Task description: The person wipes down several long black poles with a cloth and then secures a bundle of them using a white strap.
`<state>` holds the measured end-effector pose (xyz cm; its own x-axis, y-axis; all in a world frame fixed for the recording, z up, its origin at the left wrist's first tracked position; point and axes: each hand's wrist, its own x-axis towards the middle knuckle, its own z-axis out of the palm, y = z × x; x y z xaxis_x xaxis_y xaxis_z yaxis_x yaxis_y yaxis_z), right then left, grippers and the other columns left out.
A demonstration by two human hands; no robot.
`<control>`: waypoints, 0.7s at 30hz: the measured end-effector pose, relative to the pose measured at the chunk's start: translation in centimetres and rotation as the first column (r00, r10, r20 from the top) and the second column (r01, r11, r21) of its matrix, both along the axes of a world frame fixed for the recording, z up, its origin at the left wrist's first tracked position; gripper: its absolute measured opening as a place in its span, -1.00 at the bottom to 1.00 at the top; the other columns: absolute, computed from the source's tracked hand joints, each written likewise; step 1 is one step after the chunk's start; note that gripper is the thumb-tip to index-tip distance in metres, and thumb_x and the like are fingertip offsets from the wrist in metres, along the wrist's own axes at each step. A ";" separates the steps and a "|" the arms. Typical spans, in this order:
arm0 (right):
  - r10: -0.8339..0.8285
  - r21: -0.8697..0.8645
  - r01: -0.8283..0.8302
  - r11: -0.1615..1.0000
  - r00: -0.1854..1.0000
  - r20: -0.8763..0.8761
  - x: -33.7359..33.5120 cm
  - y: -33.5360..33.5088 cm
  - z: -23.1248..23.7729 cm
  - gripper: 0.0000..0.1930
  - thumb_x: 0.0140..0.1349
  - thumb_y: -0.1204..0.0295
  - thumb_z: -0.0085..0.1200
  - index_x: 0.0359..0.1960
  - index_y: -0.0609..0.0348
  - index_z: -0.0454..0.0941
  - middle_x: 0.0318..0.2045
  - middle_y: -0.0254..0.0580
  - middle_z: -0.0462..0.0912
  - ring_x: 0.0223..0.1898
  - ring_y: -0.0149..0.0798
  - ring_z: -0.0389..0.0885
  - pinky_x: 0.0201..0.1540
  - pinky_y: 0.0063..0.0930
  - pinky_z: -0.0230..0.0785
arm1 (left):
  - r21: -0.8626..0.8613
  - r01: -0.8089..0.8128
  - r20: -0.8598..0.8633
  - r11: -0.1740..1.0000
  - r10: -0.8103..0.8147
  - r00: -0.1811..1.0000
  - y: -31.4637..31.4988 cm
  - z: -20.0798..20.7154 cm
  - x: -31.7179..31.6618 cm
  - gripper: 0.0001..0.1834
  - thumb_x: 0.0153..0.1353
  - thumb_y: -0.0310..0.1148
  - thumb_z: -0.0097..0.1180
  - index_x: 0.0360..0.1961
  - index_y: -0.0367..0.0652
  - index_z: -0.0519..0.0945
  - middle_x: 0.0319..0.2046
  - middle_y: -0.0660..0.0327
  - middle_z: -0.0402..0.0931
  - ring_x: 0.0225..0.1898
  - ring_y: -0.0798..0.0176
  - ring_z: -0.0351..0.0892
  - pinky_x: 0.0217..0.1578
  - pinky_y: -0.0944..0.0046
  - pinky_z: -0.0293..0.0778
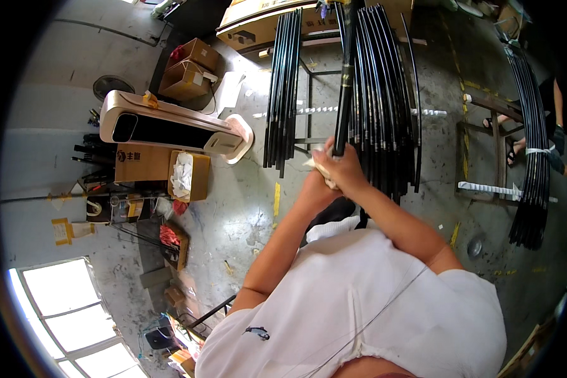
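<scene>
While a long black rod (345, 94) is pointing away from me between two rows of dark rods (381, 94), my right hand (348, 169) is clamping its fingers on the near end. My left hand (317, 189) is meeting a pale cloth (322, 170) there; its fingers' grip I cannot tell. A pinkish tower appliance (164, 126) is standing leftward, near cardboard boxes (186, 87).
</scene>
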<state>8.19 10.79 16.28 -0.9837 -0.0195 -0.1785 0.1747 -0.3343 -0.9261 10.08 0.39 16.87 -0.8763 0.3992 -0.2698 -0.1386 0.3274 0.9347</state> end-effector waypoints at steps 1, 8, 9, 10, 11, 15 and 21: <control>-0.025 0.034 0.026 0.999 0.998 -0.049 0.4 0.2 -1.2 -0.79 0.03 0.39 0.15 -0.53 0.12 0.33 -0.62 -0.47 0.36 -0.57 -0.60 0.29 -0.53 -0.66 0.17 | -0.065 0.110 0.025 0.992 -0.109 0.994 -0.2 0.5 0.0 -0.36 -0.09 -0.36 0.26 0.02 -0.24 0.24 -0.17 0.10 0.44 -0.13 0.19 0.46 -0.14 0.26 0.37; 0.159 0.389 -0.132 0.912 0.987 -0.037 4.5 1.9 -5.2 -0.81 -0.04 0.39 0.15 -0.47 0.21 0.43 -0.66 -0.32 0.45 -0.61 -0.44 0.41 -0.55 -0.49 0.28 | 0.239 -0.071 -0.045 0.968 0.084 0.995 -1.3 0.0 -1.1 -0.56 0.23 -0.26 -0.08 0.04 -0.26 0.18 -0.14 0.11 0.43 -0.05 0.22 0.39 0.04 0.21 0.22; 0.203 0.328 -0.195 0.924 0.979 0.011 5.1 1.3 -4.4 -0.80 -0.05 0.39 0.16 -0.48 0.22 0.42 -0.67 -0.32 0.44 -0.61 -0.43 0.41 -0.54 -0.48 0.28 | 0.300 -0.157 -0.020 0.941 0.171 0.985 -0.2 0.2 -1.2 -0.62 0.24 -0.27 -0.09 -0.01 -0.25 0.20 -0.22 0.12 0.45 -0.12 0.24 0.43 0.01 0.22 0.26; 0.248 0.264 -0.254 0.931 0.967 0.056 5.6 0.9 -3.8 -0.79 -0.06 0.39 0.17 -0.48 0.23 0.41 -0.67 -0.31 0.44 -0.61 -0.42 0.41 -0.53 -0.46 0.29 | 0.358 -0.239 0.011 0.902 0.252 0.968 0.7 0.4 -1.4 -0.67 0.25 -0.28 -0.11 -0.06 -0.24 0.23 -0.30 0.13 0.48 -0.18 0.26 0.47 -0.03 0.23 0.30; 0.295 0.246 -0.312 0.918 0.950 0.103 5.8 0.9 -4.3 -0.77 -0.06 0.38 0.18 -0.49 0.24 0.41 -0.66 -0.30 0.44 -0.60 -0.41 0.41 -0.52 -0.46 0.29 | 0.418 -0.319 0.043 0.850 0.332 0.942 1.3 0.4 -1.9 -0.80 0.28 -0.31 -0.17 -0.19 -0.19 0.24 -0.58 0.22 0.39 -0.53 0.34 0.45 -0.38 0.32 0.43; 0.435 0.398 -0.467 0.790 0.884 0.173 7.9 1.7 -8.4 -0.76 -0.07 0.35 0.19 -0.52 0.23 0.40 -0.65 -0.31 0.45 -0.57 -0.45 0.38 -0.49 -0.50 0.27 | 0.393 -0.480 0.042 0.785 0.506 0.862 0.3 -0.6 -7.5 -0.82 0.28 -0.34 -0.19 -0.20 -0.21 0.23 -0.76 0.31 0.20 -0.82 0.44 0.17 -0.79 0.42 0.21; 0.019 0.105 -0.081 0.991 0.870 0.493 11.0 7.4 -12.3 -0.78 0.02 0.36 0.15 -0.47 0.20 0.39 -0.51 -0.32 0.47 -0.47 -0.47 0.42 -0.42 -0.58 0.28 | -0.028 -0.572 -0.370 0.820 0.523 0.768 -4.5 -13.9 -8.5 -0.75 0.26 -0.29 -0.15 -0.14 -0.21 0.25 -0.71 0.29 0.24 -0.75 0.42 0.22 -0.72 0.39 0.20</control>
<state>19.23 18.24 3.96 -0.7669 -0.0143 -0.6416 0.6301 -0.2066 -0.7485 1.63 -4.12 2.94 -0.9790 -0.1942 0.0622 -0.0243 0.4140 0.9100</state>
